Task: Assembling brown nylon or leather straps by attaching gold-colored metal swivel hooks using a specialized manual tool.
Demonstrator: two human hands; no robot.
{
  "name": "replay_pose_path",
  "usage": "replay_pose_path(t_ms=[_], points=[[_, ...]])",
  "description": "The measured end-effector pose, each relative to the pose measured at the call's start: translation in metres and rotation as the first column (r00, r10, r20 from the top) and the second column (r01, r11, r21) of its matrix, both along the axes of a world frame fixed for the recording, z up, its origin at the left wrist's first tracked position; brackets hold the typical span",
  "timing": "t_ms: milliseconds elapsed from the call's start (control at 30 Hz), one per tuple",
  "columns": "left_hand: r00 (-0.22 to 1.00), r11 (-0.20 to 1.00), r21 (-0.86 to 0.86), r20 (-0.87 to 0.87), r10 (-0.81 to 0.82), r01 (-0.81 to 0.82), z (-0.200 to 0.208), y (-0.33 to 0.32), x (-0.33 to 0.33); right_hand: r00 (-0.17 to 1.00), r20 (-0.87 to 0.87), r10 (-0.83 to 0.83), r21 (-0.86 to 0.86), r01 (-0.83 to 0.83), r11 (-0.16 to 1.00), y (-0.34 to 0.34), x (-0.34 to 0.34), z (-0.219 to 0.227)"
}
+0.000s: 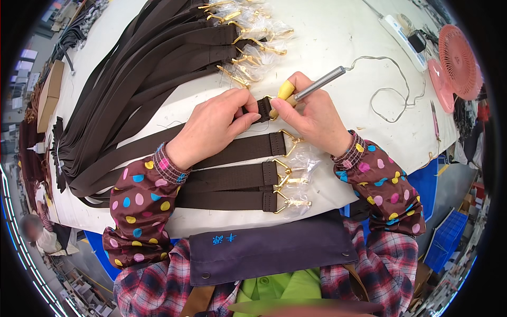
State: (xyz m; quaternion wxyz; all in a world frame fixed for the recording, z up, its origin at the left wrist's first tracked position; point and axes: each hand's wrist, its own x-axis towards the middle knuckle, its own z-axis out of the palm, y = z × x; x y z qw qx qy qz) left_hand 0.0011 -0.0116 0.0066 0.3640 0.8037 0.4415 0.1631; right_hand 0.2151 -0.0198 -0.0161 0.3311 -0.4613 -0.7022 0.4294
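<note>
My left hand [219, 122] pinches the end of a dark brown webbing strap [263, 109] between thumb and curled fingers. A gold metal ring [270, 100] sits at that strap end. My right hand [311, 113] grips a soldering iron [322, 84], a silver pen-like tool with a cord, its lower end against the strap end. A yellow finger cover [286, 90] shows on a right fingertip. Nearer me lie several more straps [232, 177] with gold clasps [285, 171], partly in clear plastic wrap. Just where the tool's tip touches is hidden by my fingers.
A large bundle of brown straps [121, 90] covers the table's left side, its wrapped gold hooks [248, 58] at the far middle. The tool's cord [391, 58] loops right toward a white power strip [402, 41]. A pink fan [457, 61] and tweezers [435, 120] are at the right.
</note>
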Motion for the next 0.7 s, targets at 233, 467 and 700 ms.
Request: replay_pose_path(t_ms=[233, 467, 700], points=[[1.000, 1.000, -0.011, -0.001, 0.000, 0.000, -0.0011, 0.0008, -0.0002, 1.000, 0.012, -0.003, 0.006, 0.003, 1.000, 0.0000, 0.0004, -0.0004], [0.999, 1.000, -0.017, 0.037, -0.018, 0.018, -0.0052, 0.0024, -0.0037, 0.998, -0.057, 0.018, -0.027, -0.019, 0.999, -0.0004, 0.0000, 0.0004], [0.999, 0.999, -0.038, 0.044, -0.016, 0.017, -0.0055, 0.0028, -0.0034, 0.998, -0.050, 0.039, -0.007, -0.040, 0.999, 0.0010, -0.0001, -0.0016]])
